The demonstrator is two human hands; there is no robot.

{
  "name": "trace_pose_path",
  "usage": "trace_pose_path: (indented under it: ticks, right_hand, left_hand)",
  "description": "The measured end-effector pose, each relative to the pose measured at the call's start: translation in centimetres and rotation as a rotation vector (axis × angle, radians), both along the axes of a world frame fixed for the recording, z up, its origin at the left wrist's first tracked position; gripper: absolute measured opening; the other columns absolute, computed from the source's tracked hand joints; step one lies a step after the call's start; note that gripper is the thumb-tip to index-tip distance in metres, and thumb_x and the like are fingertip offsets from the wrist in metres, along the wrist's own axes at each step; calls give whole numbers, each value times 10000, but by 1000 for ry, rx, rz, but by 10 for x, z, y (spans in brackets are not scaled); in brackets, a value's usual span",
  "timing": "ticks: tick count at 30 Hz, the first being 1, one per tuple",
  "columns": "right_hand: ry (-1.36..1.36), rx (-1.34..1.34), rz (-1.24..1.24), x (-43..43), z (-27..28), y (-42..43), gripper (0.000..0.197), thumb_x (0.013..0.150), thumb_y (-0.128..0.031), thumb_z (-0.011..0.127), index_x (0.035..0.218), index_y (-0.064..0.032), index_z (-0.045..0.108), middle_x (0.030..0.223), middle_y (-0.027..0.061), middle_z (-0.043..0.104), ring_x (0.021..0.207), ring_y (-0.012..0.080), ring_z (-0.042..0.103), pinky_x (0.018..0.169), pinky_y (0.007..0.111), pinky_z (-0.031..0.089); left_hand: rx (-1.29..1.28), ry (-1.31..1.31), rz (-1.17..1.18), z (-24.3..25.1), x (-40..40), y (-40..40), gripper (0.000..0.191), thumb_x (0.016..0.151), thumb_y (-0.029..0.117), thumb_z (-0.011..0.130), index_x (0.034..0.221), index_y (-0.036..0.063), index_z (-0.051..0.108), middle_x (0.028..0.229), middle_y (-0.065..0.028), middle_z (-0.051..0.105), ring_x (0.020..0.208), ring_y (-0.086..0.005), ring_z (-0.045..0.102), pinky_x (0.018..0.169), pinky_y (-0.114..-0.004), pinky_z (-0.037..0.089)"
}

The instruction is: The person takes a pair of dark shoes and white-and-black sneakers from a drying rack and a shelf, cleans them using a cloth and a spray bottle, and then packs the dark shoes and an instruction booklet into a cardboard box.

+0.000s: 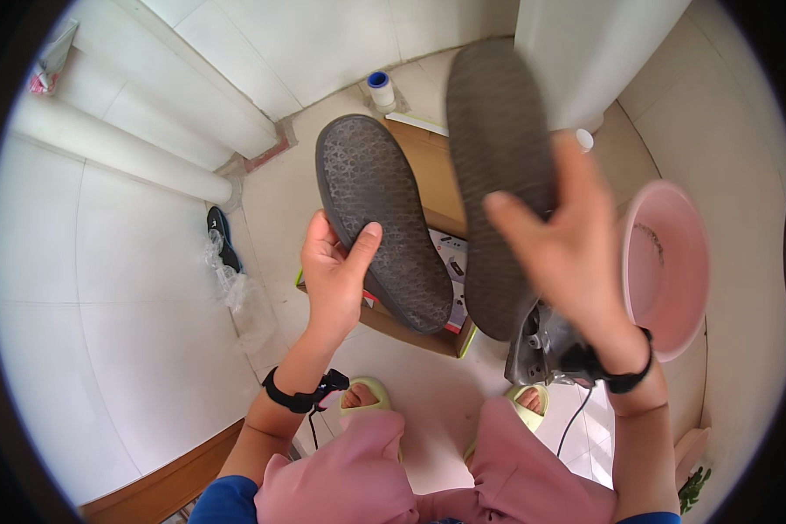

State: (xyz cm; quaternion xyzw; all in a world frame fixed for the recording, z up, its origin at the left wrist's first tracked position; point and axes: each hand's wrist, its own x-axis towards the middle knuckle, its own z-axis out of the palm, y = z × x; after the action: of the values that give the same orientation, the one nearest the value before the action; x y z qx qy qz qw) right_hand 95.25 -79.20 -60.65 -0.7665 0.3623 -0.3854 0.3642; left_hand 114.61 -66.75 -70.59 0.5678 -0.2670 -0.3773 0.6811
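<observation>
My left hand [340,268] grips a dark grey shoe sole [383,216] by its left edge, thumb across the front face. That face has a honeycomb-like texture and a raised rim. On the right, my right hand [563,242] holds a second dark sole [498,144], thumb in front and fingers around its right side. Motion blurs this hand and its sole. The two soles are side by side, held up above an open cardboard box [426,157]. Inside the box a printed sheet [455,252] partly shows; the soles hide the rest.
A pink basin [678,275] stands at the right. Below my right wrist lies a dark, shiny object [530,347], partly covered. A blue-and-white roll [381,92] stands by the far wall. A black insole-like piece [223,242] and clear plastic wrap [245,301] lie along the left wall.
</observation>
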Motion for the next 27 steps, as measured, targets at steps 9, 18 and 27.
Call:
trace_pose_path:
  ticks: [9,18,27]
  right_hand:
    - [154,70,359,48,-69,39,231,943,-125,594,1073,7,457,1007,226,522,857,456,575,733,520,493]
    - [173,17,430,23,-64,41,511,875,-176,682,1320,14,517,1127,157,503,992,363,554,815,445,526]
    - [58,66,403,23,-76,43,614,779,18,651,1379,-4,522,1165,176,499,1024,361,546,878,418,505]
  left_hand:
    - [-15,-245,-156,0,-22,18,416,927,-83,545,1334,-44,472,1176,-65,580,1075,-139,589,897,-268,497]
    - [85,57,-390,23,-25,22,624,765,-110,423,1386,-47,420,1257,-127,523,1122,-174,566,856,-279,510]
    - [29,-45,-420,21,-16,25,552,854,-86,523,1402,-78,453,1289,-148,516,1134,-247,594,910,-336,536]
